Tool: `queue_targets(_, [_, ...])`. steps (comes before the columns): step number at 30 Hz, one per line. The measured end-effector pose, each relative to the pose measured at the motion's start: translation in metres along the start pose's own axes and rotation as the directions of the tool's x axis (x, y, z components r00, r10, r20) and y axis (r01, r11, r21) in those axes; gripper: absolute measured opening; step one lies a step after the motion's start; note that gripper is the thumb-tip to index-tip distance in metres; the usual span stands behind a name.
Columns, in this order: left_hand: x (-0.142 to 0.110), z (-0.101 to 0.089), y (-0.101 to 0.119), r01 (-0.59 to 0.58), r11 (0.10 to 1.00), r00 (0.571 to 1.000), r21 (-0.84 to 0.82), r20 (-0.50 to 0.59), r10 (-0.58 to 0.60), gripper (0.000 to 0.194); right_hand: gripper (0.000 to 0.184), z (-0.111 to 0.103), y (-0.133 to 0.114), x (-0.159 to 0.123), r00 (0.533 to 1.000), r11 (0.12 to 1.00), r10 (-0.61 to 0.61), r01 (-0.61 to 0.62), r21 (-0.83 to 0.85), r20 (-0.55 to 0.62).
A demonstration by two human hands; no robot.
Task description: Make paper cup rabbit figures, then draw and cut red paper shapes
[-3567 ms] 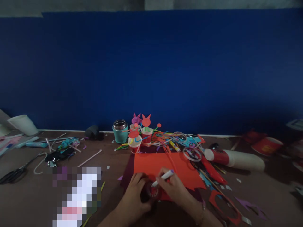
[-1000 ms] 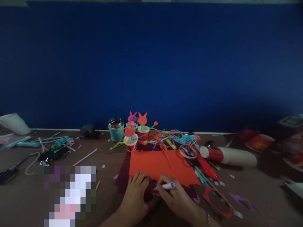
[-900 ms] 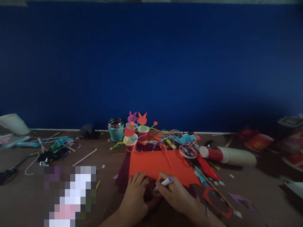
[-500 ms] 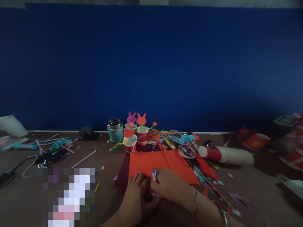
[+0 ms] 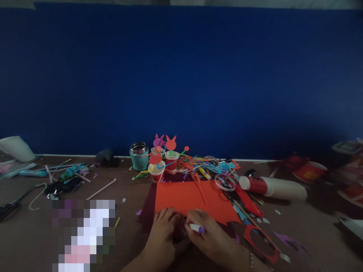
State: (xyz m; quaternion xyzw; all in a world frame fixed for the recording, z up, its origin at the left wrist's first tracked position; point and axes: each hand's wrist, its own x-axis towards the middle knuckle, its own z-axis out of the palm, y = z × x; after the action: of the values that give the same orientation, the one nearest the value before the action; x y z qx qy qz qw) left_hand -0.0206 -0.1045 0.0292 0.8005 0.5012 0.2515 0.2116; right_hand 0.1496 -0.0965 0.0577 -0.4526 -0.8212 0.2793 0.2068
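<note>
Two bare hands meet at the near edge of an orange sheet (image 5: 184,197) on a cluttered table (image 5: 113,241). The right hand (image 5: 208,235) pinches a white marker (image 5: 195,227), its purple end pointing toward the viewer's right. The left hand (image 5: 164,236) curls beside something in shadow between the hands (too dark to name; whether it is gripped, I cannot tell). If that thing shifts, the marker could skid; a slip could also stain the sheet.
</note>
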Motion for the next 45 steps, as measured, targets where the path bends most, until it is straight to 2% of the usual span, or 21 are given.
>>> queue_targets(4, [0.000,0.000,0.000,0.024,1.000,1.000,-0.001,-0.012,-0.024,0.027,0.010,-0.001,0.008,0.003,0.998,0.974,0.060,-0.065,0.218,0.028])
queue_targets(10, [0.000,0.002,-0.002,0.015,0.999,1.000,0.035,0.009,-0.016,0.032,0.011,0.001,0.010,0.010,0.993,0.961,0.095,-0.110,0.253,0.070])
queue_targets(16, [0.000,0.000,-0.001,0.007,1.000,1.000,0.001,0.003,-0.007,0.030,0.012,-0.005,0.003,0.009,0.997,1.000,-0.013,0.014,-0.011,0.070])
queue_targets(20, [0.000,0.000,-0.001,0.006,1.000,1.000,-0.010,0.003,-0.006,0.028,0.013,-0.007,-0.002,0.008,0.991,0.962,-0.091,0.112,-0.248,0.094])
queue_targets(22, [0.001,0.001,0.000,0.012,1.000,1.000,-0.014,0.005,-0.012,0.029,0.013,-0.005,-0.005,0.010,0.990,0.935,-0.098,0.125,-0.333,0.098])
queue_targets(24, [0.001,0.001,0.000,0.024,1.000,1.000,-0.009,0.011,-0.024,0.032,0.013,-0.004,-0.009,0.014,0.995,0.926,-0.061,0.083,-0.368,0.073])
queue_targets(26, [0.002,0.000,0.001,0.047,0.999,0.999,0.007,0.021,-0.048,0.035,0.013,-0.004,-0.012,0.020,0.999,0.935,0.030,-0.013,-0.354,0.042])
queue_targets(29, [0.002,0.000,0.001,0.067,0.997,0.997,0.022,0.048,-0.068,0.038,0.012,-0.006,-0.010,0.032,0.976,0.949,0.210,-0.191,-0.249,0.053])
queue_targets(31, [0.001,0.000,-0.001,0.062,0.998,0.996,0.023,0.057,-0.063,0.039,0.012,-0.007,-0.005,0.037,0.959,0.958,0.269,-0.256,-0.130,0.092])
queue_targets(33, [0.000,0.000,-0.003,0.057,0.998,0.997,0.027,0.057,-0.059,0.040,0.012,-0.007,0.000,0.038,0.951,0.959,0.278,-0.282,0.010,0.132])
queue_targets(36, [0.000,0.001,-0.003,0.072,0.996,0.996,0.052,0.054,-0.075,0.042,0.014,-0.005,0.004,0.033,0.966,0.952,0.238,-0.253,0.174,0.104])
queue_targets(39, [0.002,0.002,-0.002,0.088,0.993,0.994,0.072,0.057,-0.093,0.042,0.015,-0.003,0.005,0.023,0.983,0.956,0.176,-0.184,0.228,0.056])
queue_targets(45, [0.002,0.000,0.001,0.036,0.998,0.999,0.047,0.022,-0.037,0.033,0.013,0.000,0.010,0.008,0.998,0.999,0.017,-0.014,0.037,-0.062])
